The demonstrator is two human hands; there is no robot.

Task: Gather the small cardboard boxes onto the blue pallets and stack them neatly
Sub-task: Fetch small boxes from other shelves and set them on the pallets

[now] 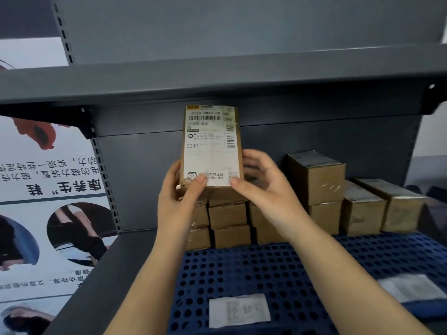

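Note:
A small cardboard box (211, 146) with a white shipping label facing me sits on top of a stack of small boxes (227, 223) at the back of the blue perforated pallet (242, 274). My left hand (181, 197) grips its lower left corner, thumb on the label. My right hand (263, 187) holds its lower right side, thumb on the label edge. More boxes (316, 177) stand stacked to the right, with two lower ones (362, 209) beside them.
The pallet lies on a dark grey metal shelf (101, 274), with another shelf board (217, 78) close overhead. A white paper slip (239, 310) lies on the pallet near me, another slip (408, 288) at the right. A printed poster (48, 189) hangs at the left.

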